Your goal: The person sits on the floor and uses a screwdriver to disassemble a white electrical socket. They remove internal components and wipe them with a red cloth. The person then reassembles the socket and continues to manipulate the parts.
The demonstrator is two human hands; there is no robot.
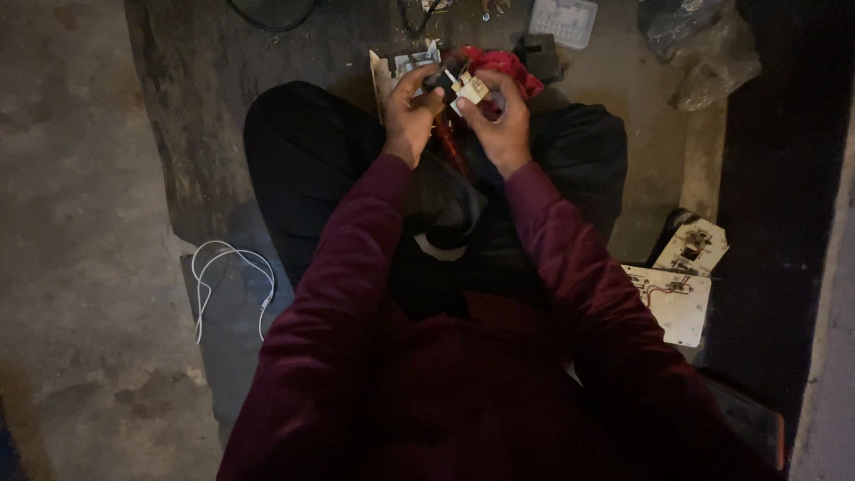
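A small cream and black part (463, 87) sits up between both hands, above the lap. The left hand (410, 111) curls shut around its dark end. The right hand (500, 120) pinches the pale end with bent fingers. The part looks still in one piece, so the work seems unfinished. White boards (679, 285) lie to the right, and a white cable (230, 283) lies on the floor (80, 223).

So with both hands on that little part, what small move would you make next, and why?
Probably steady the small black and cream part with the left hand and let the right hand work at its cream end. Both hands already pinch it together above the lap, and the right fingertips sit on that end. What the part is, the dim view does not show.
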